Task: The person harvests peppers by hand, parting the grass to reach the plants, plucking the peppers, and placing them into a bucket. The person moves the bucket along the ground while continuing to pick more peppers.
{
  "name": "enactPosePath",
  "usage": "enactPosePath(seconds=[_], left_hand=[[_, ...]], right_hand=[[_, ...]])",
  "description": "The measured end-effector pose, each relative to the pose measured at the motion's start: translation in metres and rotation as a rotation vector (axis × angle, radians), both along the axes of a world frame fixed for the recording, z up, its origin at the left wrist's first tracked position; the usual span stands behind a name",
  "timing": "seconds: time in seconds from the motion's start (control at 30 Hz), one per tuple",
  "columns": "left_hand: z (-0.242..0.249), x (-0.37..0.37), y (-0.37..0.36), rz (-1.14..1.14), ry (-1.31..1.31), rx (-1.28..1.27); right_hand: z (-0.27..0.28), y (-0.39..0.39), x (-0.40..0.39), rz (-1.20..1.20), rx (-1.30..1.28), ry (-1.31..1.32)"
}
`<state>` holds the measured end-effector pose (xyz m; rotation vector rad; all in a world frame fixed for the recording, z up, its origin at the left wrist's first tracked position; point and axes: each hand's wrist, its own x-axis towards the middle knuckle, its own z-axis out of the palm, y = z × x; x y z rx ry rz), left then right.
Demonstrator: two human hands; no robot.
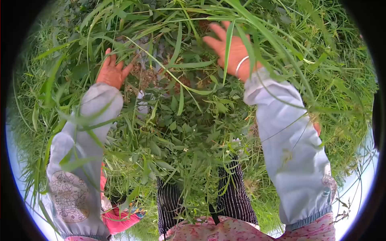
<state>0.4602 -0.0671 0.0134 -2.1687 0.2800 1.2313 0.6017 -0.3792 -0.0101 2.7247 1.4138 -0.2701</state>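
Seemingly, the bare left hand [110,75] and bare right hand [234,52], both spread wide, are reaching into long-bladed green grass [195,64]; gripping needs curled fingers.

Beyond the leafy patch [189,128], your left hand [113,74] spreads open to its left and your right hand [230,48], wearing a white bangle [240,67], to its right, among long grass blades [177,44]. Your striped trousers [237,190] show below it.

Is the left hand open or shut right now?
Open: the left hand shows its fingers apart and thumb out, not curled shut.
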Motion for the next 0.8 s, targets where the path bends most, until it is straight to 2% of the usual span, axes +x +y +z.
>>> enactPosePath(seconds=[0.07,0.1,0.2,0.37,0.43,0.53,0.63,0.67,0.7,0.73,0.77,0.8], left_hand=[[0.001,-0.001,0.032,-0.023,-0.058,-0.02],[0.007,0.006,0.047,0.002,-0.081,-0.008],[0.036,0.006,0.091,-0.071,-0.051,0.143],[0.075,-0.001,0.182,-0.025,-0.03,0.219],[0.102,0.024,0.18,-0.051,-0.033,0.274],[0.114,0.024,0.164,-0.131,-0.07,0.357],[0.115,0.037,0.167,-0.217,-0.171,0.336],[0.117,0.051,0.167,-0.03,-0.128,0.28],[0.146,0.074,0.187,-0.566,-0.161,0.636],[0.134,0.075,0.22,-1.112,-0.179,0.955],[0.146,0.087,0.202,-0.947,-0.125,0.824],[0.162,0.099,0.155,-0.387,-0.03,0.495]], right_hand=[[0.022,-0.025,0.024,-0.142,-0.383,0.137],[0.016,-0.042,0.032,-0.303,-0.352,0.266],[0.013,-0.078,0.04,-0.354,-0.628,0.35],[0.01,-0.098,0.016,-0.353,-0.547,0.349],[0.012,-0.1,0.018,-0.368,-0.473,0.376],[0.004,-0.107,-0.001,-0.408,-0.41,0.402],[-0.001,-0.12,-0.016,-0.404,-0.367,0.501],[-0.003,-0.124,-0.018,-0.406,-0.351,0.524],[0.007,-0.118,-0.001,-0.392,-0.309,0.555],[-0.016,-0.127,-0.004,-0.38,-0.292,0.551],[0.006,-0.12,-0.002,-0.408,-0.335,0.557],[0.011,-0.121,-0.005,-0.47,-0.274,0.623]])
